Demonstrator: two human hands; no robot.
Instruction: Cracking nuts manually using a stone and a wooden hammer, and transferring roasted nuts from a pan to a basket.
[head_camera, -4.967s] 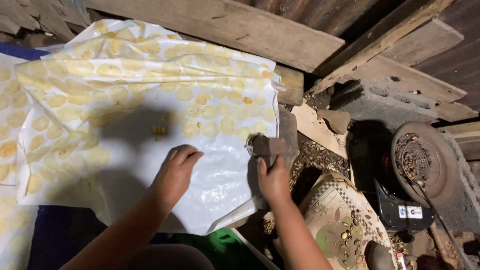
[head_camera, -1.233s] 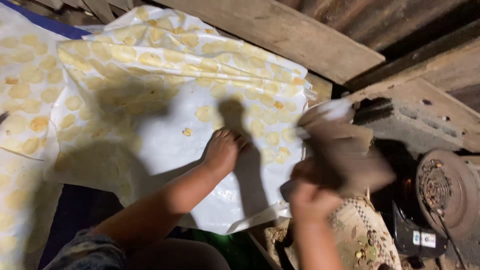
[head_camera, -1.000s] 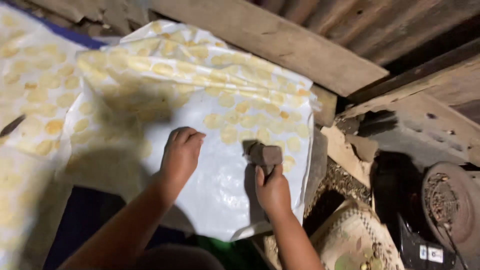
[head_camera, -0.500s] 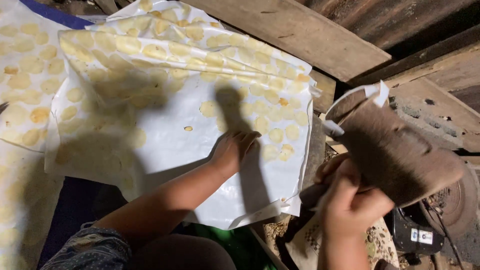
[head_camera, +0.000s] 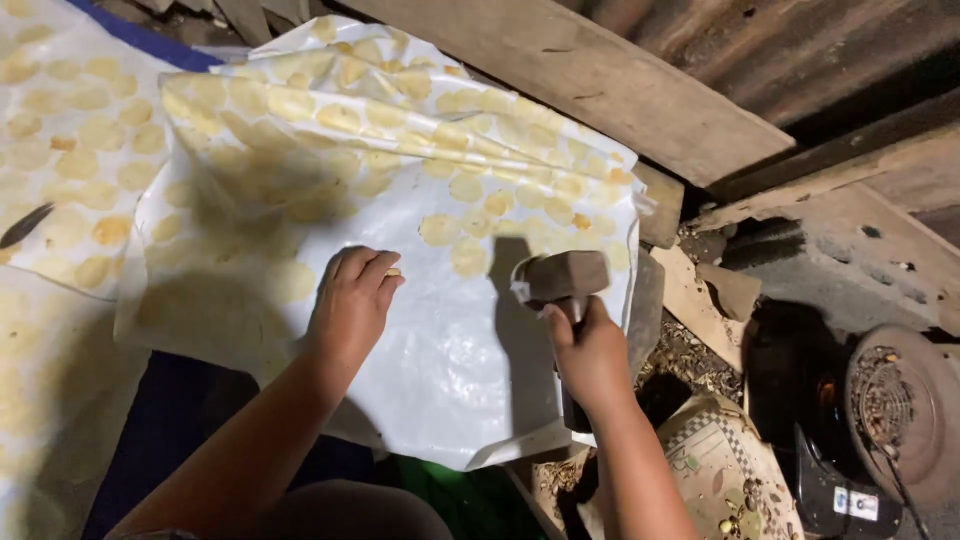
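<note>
Left hand: my left hand (head_camera: 352, 305) lies palm down on the white plastic sheet (head_camera: 440, 360), fingers curled together, with a small yellow piece (head_camera: 393, 271) pinched at the fingertips; the grip is closed on that piece as far as I can tell.
Right hand: my right hand (head_camera: 590, 350) is wrapped tight around the handle of a wooden mallet (head_camera: 565, 278), the grip clamped on it.
Mallet: its blocky brown head sits just above the sheet, level, near the sheet's right edge; I cannot tell whether it touches the plastic.
Sheet: it covers the surface, and rows of flattened yellow discs (head_camera: 400, 130) show through its folded upper layers; the part under my hands is mostly bare white.
Second sheet: another sheet of yellow discs (head_camera: 70, 150) lies to the left, partly tucked under the first.
Behind: a wooden plank (head_camera: 600, 80) runs diagonally along the far edge of the sheet.
Right side: a round rusty metal part (head_camera: 900, 410) lies on the dark ground, well apart from the mallet.
Below: a patterned woven basket (head_camera: 720, 480) sits just beside my right forearm.
</note>
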